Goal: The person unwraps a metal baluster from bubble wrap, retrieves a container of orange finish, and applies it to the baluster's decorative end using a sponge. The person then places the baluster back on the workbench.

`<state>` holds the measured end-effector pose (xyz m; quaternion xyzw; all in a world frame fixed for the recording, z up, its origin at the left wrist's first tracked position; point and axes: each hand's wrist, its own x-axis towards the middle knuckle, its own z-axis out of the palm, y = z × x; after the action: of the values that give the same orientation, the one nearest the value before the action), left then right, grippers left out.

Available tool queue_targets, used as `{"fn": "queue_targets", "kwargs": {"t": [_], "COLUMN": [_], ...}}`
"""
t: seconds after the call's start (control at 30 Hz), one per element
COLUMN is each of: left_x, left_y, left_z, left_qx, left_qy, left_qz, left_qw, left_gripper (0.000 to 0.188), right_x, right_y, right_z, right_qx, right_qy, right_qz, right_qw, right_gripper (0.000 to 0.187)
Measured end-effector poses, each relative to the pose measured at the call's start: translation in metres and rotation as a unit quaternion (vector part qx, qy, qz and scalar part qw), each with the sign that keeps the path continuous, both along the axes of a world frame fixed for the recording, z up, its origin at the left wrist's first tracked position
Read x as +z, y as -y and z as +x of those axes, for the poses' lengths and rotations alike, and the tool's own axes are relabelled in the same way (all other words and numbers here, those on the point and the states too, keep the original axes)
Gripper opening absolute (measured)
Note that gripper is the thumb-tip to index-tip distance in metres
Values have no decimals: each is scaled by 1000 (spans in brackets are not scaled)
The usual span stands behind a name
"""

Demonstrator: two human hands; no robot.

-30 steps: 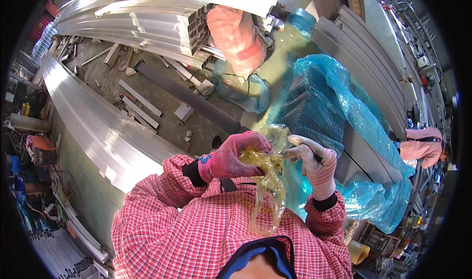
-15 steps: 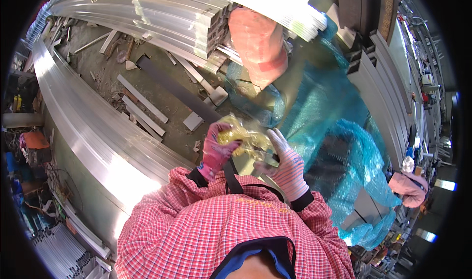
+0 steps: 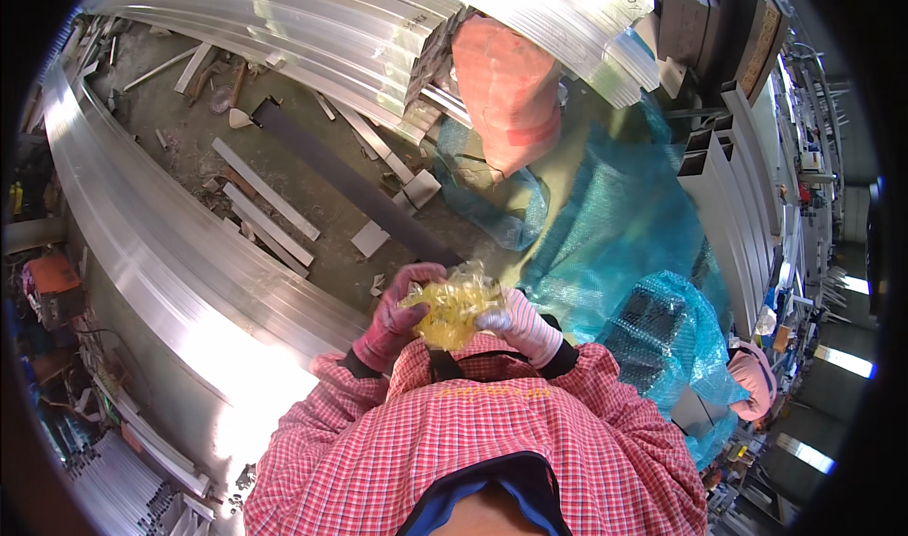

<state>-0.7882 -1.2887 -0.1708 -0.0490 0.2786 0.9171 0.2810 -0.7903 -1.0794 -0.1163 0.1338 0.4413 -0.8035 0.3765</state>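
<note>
A crumpled, see-through yellow plastic bundle (image 3: 454,319) is held up close to my chest. I cannot make out what, if anything, is inside it. My left hand (image 3: 392,314), in a pink glove, grips its left side with the thumb across the front. On the other side, my right hand (image 3: 525,328), in a striped white and pink glove, closes on the bundle's right edge; some of its fingertips are hidden behind the plastic. Below and beyond the hands, a long dark bar (image 3: 345,181) lies slanting away over the floor.
Long silvery metal profiles (image 3: 142,224) curve along my left, and more are stacked (image 3: 331,44) at the far side. An orange sack (image 3: 506,92) stands ahead. Teal bubble wrap (image 3: 615,224) spreads on the right beside upright grey profiles (image 3: 724,196). Offcuts (image 3: 265,191) litter the floor.
My right hand, fingers spread half a second ago, has closed on the bundle's right side. The bundle has drawn nearer my chest and looks more compact. My left hand keeps its grip.
</note>
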Motion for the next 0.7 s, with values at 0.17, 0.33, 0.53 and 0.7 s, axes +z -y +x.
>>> {"fn": "queue_targets", "kwargs": {"t": [0.17,0.33,0.53,0.7], "left_x": [-31,-73,-101,-168], "left_y": [10,-23,-66,-59], "left_z": [-22,-18,-37,-14], "left_qx": [121,111,107,88], "left_qy": [-173,-116,67,82], "left_qz": [-291,-351,-428,-594], "left_qw": [933,922,895,796], "left_gripper": [81,65,33,50], "right_x": [1,-11,-147,-315], "right_y": [2,-20,-97,-170], "right_z": [-23,-56,-100,-148], "right_qx": [9,28,8,232], "right_qy": [-67,-1,9,-47], "right_qz": [134,256,299,515], "right_qw": [989,966,954,824], "right_gripper": [59,50,52,65]}}
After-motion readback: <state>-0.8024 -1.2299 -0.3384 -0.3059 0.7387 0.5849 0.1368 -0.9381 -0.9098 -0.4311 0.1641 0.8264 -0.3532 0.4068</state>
